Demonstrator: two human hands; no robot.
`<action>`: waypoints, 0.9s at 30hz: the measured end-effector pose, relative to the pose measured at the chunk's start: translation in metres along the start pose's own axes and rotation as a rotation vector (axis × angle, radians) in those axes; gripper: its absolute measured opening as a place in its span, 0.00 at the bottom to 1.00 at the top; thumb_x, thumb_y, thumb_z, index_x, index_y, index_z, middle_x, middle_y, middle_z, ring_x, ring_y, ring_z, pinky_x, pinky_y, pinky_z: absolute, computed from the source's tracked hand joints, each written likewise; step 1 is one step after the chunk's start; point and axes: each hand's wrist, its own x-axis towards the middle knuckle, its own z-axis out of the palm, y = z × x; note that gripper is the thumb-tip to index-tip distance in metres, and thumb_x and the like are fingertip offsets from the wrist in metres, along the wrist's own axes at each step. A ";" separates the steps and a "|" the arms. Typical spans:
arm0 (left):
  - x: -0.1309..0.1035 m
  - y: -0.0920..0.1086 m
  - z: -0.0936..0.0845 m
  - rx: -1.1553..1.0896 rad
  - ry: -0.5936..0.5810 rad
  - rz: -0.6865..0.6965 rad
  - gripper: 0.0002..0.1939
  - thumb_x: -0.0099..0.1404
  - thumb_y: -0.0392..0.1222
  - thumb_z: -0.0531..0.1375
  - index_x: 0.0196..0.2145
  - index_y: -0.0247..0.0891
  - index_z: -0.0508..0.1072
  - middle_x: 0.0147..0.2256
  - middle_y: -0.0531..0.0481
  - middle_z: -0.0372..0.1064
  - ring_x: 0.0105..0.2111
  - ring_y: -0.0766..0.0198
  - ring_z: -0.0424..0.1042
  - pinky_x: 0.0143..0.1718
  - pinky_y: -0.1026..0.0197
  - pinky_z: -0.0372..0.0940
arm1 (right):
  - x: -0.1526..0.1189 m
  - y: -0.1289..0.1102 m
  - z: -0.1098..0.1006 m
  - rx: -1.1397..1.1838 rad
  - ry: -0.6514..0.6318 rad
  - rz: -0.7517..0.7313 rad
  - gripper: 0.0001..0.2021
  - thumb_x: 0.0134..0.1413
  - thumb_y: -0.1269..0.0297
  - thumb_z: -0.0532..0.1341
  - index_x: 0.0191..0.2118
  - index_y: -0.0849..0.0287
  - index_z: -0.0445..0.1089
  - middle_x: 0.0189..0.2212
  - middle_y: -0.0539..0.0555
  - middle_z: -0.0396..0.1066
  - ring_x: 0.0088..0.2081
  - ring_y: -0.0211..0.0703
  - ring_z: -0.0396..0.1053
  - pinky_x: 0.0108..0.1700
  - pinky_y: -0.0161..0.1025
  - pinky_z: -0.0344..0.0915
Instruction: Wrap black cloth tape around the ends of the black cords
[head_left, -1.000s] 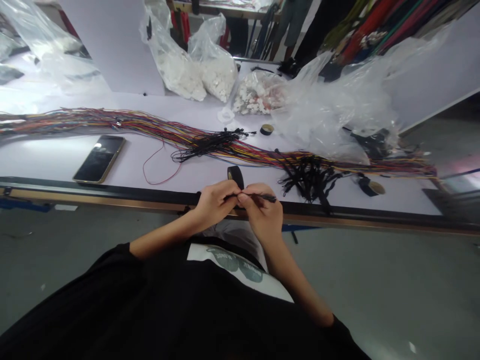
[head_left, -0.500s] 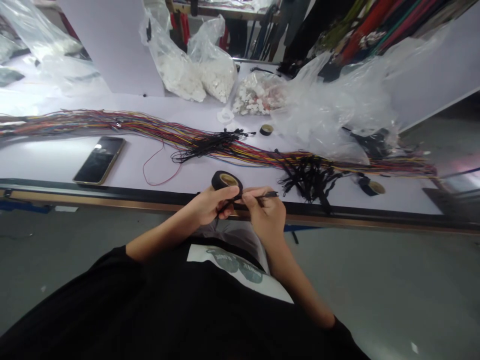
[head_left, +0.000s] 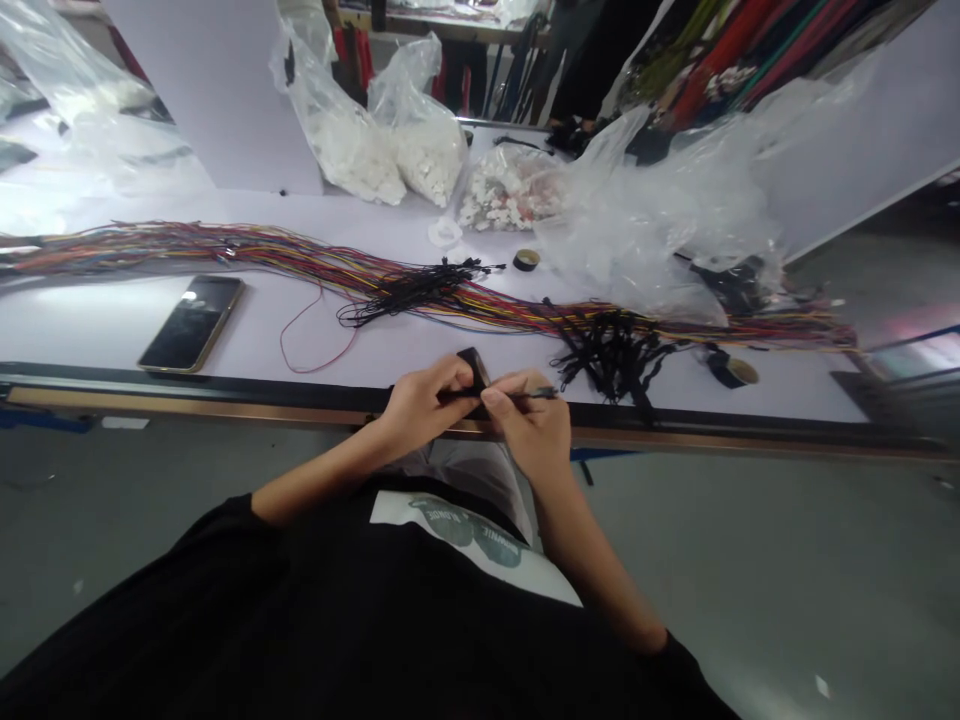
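At the table's front edge, my left hand (head_left: 420, 405) is closed on a roll of black tape (head_left: 472, 370), which is turned nearly edge-on. My right hand (head_left: 532, 420) touches it from the right, thumb and fingers pinching a thin black cable (head_left: 544, 393) whose dark end sticks out past the fingers. The spot where tape and cable meet is mostly hidden by my fingers. Beyond my hands, a pile of short black cables (head_left: 611, 350) and a smaller black bunch (head_left: 420, 288) lie across a long bundle of coloured wires (head_left: 300, 252).
A phone (head_left: 191, 325) lies at the left. Two more tape rolls, one behind (head_left: 526, 260) and one at the right (head_left: 733, 370), rest on the table. Plastic bags of white parts (head_left: 427, 160) stand at the back, with loose clear plastic (head_left: 645, 230) beside them.
My left hand has turned the tape roll from showing its open face to nearly edge-on, and its fingers have shifted over it. My right hand keeps its pinch in almost the same place.
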 end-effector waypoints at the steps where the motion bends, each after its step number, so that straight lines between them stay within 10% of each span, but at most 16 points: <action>1: 0.000 0.001 0.004 -0.016 0.034 0.000 0.03 0.55 0.38 0.58 0.26 0.38 0.65 0.25 0.56 0.64 0.26 0.70 0.62 0.30 0.67 0.57 | -0.001 -0.001 0.001 0.010 -0.042 -0.010 0.09 0.48 0.56 0.60 0.27 0.56 0.66 0.21 0.46 0.66 0.23 0.37 0.64 0.27 0.36 0.62; 7: -0.007 0.004 0.013 -0.242 0.120 0.025 0.04 0.55 0.37 0.59 0.30 0.39 0.66 0.27 0.54 0.66 0.28 0.69 0.66 0.33 0.65 0.62 | 0.001 0.002 0.006 -0.118 0.033 -0.254 0.06 0.52 0.63 0.58 0.26 0.55 0.66 0.27 0.49 0.70 0.32 0.40 0.68 0.37 0.40 0.65; 10: -0.005 0.002 0.012 -0.563 0.195 -0.026 0.24 0.47 0.40 0.66 0.41 0.42 0.61 0.37 0.53 0.65 0.30 0.71 0.67 0.32 0.66 0.64 | 0.001 0.002 0.006 -0.115 0.117 -0.277 0.05 0.52 0.63 0.58 0.27 0.54 0.66 0.30 0.50 0.71 0.34 0.41 0.69 0.39 0.41 0.65; 14: 0.002 -0.002 0.006 -0.786 -0.098 -0.200 0.19 0.51 0.52 0.61 0.34 0.37 0.63 0.24 0.56 0.62 0.19 0.73 0.61 0.19 0.68 0.57 | -0.004 0.000 0.010 -0.047 0.102 -0.209 0.06 0.50 0.60 0.59 0.26 0.54 0.65 0.30 0.51 0.73 0.34 0.43 0.70 0.38 0.43 0.66; 17: 0.002 -0.001 -0.002 -0.705 -0.240 -0.239 0.18 0.53 0.54 0.58 0.29 0.35 0.64 0.19 0.56 0.58 0.18 0.72 0.58 0.17 0.67 0.54 | -0.003 0.005 0.015 0.099 0.094 -0.009 0.09 0.48 0.57 0.61 0.26 0.55 0.65 0.26 0.50 0.72 0.28 0.40 0.70 0.32 0.40 0.66; 21: -0.003 0.002 -0.016 -0.288 -0.218 0.009 0.28 0.41 0.46 0.69 0.39 0.38 0.66 0.36 0.49 0.65 0.34 0.64 0.66 0.34 0.61 0.64 | 0.004 0.020 0.018 0.337 0.073 0.269 0.13 0.45 0.53 0.62 0.24 0.56 0.61 0.14 0.43 0.64 0.16 0.34 0.59 0.20 0.33 0.57; 24: -0.003 0.003 -0.023 0.015 -0.436 0.150 0.33 0.36 0.49 0.71 0.40 0.40 0.66 0.42 0.47 0.62 0.38 0.60 0.65 0.38 0.58 0.63 | 0.008 0.022 0.013 0.227 0.066 0.249 0.12 0.44 0.56 0.63 0.23 0.57 0.62 0.14 0.43 0.63 0.17 0.33 0.59 0.21 0.33 0.56; 27: 0.001 -0.001 -0.017 0.096 -0.363 0.159 0.23 0.47 0.52 0.65 0.37 0.39 0.64 0.37 0.49 0.61 0.34 0.63 0.63 0.36 0.59 0.62 | 0.007 0.012 0.007 0.059 0.081 0.089 0.09 0.43 0.59 0.63 0.23 0.58 0.66 0.19 0.46 0.68 0.24 0.35 0.65 0.29 0.35 0.61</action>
